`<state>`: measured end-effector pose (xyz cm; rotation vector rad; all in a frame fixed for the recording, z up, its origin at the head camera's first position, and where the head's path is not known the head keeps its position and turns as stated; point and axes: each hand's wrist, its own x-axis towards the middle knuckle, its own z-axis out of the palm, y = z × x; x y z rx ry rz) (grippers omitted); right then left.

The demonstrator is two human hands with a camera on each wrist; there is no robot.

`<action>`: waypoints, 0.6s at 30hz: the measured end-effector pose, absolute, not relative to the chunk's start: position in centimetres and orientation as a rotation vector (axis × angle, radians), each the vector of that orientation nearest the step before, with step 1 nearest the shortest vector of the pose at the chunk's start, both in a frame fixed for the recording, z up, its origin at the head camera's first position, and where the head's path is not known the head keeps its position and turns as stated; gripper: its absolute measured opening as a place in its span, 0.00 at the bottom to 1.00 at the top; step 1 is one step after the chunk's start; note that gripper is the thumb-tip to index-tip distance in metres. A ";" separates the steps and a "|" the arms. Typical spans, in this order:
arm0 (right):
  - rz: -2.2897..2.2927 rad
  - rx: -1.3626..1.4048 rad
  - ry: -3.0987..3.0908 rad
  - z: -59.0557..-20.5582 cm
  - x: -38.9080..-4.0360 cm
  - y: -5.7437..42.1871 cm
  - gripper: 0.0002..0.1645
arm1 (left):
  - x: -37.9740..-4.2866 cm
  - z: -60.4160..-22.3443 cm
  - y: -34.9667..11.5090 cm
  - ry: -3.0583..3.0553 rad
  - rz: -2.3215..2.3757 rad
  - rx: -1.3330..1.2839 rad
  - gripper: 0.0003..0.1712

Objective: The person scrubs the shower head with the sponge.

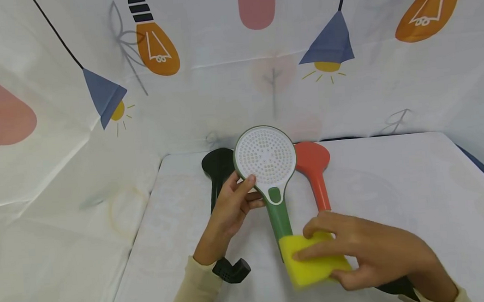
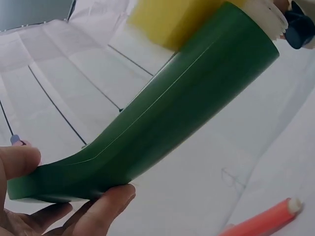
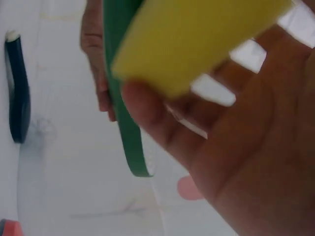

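A green shower head (image 1: 280,218) with a white nozzle face tilts up toward the head camera. My left hand (image 1: 234,207) grips it near the neck, thumb on the front edge and fingers behind. In the left wrist view the back of its green handle (image 2: 162,108) shows, with a pale threaded end. My right hand (image 1: 368,249) pinches a yellow sponge (image 1: 311,264) between thumb and fingers. The sponge overlaps the lower handle in the head view. From the right wrist, the sponge (image 3: 197,44) lies across the green handle, partly hiding it.
Behind the held one, a black shower head (image 1: 217,164) lies on the white table (image 1: 393,183) to the left and a red shower head (image 1: 315,165) to the right. A printed cloth (image 1: 222,92) with lamps and bulbs hangs at the back.
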<state>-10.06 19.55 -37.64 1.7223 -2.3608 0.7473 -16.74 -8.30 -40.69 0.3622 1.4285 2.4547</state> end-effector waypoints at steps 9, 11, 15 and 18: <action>1.143 1.886 -2.135 -37.3 -10.9 20.7 0.35 | -16.8 -41.0 -8.4 1.189 2.498 0.383 0.34; 1.151 1.666 -2.201 -37.2 -11.1 20.6 0.37 | -16.8 -40.9 -8.5 1.139 2.494 0.392 0.35; 1.102 1.227 -2.298 -37.1 -11.6 19.9 0.43 | -16.8 -40.9 -8.6 1.072 2.455 0.457 0.34; 1.094 1.038 -2.287 -37.4 -11.9 18.9 0.44 | -16.8 -40.9 -8.5 1.033 2.380 0.515 0.34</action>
